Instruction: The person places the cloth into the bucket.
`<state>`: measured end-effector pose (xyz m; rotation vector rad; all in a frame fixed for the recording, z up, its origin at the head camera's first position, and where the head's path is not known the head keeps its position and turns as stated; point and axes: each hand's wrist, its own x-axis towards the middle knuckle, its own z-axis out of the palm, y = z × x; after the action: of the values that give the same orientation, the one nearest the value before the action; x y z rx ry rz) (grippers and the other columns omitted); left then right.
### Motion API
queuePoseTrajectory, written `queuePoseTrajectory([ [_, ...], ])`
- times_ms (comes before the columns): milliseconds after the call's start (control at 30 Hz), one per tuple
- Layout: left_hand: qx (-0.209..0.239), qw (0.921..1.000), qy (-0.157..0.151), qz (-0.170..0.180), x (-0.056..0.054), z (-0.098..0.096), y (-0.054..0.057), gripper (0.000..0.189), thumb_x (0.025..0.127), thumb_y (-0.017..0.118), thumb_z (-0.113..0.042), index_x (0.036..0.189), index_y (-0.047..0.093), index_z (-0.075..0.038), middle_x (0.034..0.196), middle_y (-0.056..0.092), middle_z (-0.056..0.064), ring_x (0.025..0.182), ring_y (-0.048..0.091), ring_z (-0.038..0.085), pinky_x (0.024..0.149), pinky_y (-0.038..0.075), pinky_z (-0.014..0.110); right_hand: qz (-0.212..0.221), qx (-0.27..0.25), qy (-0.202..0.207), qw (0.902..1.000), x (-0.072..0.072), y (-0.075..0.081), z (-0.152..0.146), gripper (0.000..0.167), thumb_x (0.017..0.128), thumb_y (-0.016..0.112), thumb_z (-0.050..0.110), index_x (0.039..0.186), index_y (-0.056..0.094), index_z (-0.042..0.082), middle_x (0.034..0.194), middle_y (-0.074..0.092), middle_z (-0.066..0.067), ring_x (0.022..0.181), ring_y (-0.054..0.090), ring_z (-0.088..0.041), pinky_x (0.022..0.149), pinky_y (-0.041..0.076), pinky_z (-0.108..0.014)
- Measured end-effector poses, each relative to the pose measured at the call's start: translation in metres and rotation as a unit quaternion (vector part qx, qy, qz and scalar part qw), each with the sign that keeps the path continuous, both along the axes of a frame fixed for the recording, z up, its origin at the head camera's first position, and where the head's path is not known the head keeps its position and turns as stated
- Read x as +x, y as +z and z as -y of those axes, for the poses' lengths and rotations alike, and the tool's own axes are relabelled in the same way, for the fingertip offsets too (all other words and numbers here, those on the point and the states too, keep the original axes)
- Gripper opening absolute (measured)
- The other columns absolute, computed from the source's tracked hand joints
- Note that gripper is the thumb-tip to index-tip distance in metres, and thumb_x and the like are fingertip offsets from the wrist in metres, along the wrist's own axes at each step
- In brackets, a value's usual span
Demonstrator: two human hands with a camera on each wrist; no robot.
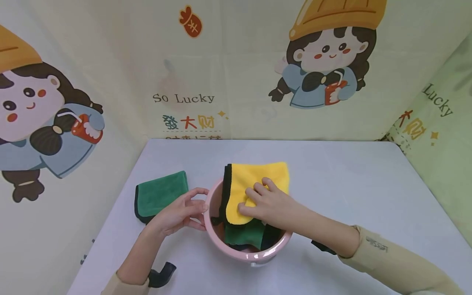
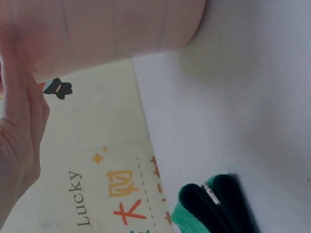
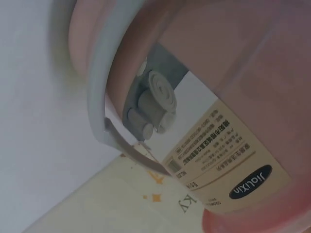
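A pink bucket [image 1: 236,255] stands upright at the middle of the table, its mouth towards the head camera. My left hand [image 1: 180,213] holds the bucket's left rim, fingers spread along the side. My right hand [image 1: 274,205] grips a folded yellow cloth [image 1: 258,170] with black edging, its fingers curled into the fabric over the bucket's mouth. Below it, inside the bucket, lies a green cloth [image 1: 241,234] with a black part. A second folded green cloth [image 1: 162,194] rests on the table left of the bucket. The right wrist view lacks the right hand.
The white table [image 1: 350,176] reaches back to a printed curtain [image 1: 243,73]. In the right wrist view a grey handle [image 3: 99,92] hangs by the bucket's labelled side [image 3: 233,160]. Black straps [image 1: 162,275] show at the wrists.
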<state>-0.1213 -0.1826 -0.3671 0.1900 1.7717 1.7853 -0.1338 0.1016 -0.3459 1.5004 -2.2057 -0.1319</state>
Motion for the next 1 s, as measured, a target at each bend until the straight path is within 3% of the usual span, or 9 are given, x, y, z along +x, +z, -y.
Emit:
queuePoseTrajectory([
  [700, -0.003, 0.9999, 0.002, 0.012, -0.001, 0.000, 0.000, 0.046, 0.089, 0.059, -0.017, 0.128, 0.035, -0.008, 0.091, 0.065, 0.010, 0.073, 0.066, 0.024, 0.070, 0.054, 0.043, 0.083, 0.073, 0.029, 0.9934, -0.003, -0.013, 0.018, 0.021, 0.088, 0.059, 0.029, 0.105, 0.047, 0.030, 0.093, 0.047, 0.001, 0.085, 0.042, -0.017, 0.081, 0.032, -0.035],
  [1000, -0.005, 1.0000, -0.002, 0.006, -0.001, 0.000, 0.000, 0.046, 0.090, 0.058, -0.016, 0.128, 0.035, -0.007, 0.090, 0.066, 0.010, 0.073, 0.066, 0.023, 0.070, 0.054, 0.043, 0.127, 0.120, 0.006, 0.9845, -0.005, -0.015, 0.025, 0.019, 0.091, 0.054, 0.031, 0.109, 0.049, 0.036, 0.099, 0.049, 0.002, 0.093, 0.043, -0.016, 0.084, 0.032, -0.034],
])
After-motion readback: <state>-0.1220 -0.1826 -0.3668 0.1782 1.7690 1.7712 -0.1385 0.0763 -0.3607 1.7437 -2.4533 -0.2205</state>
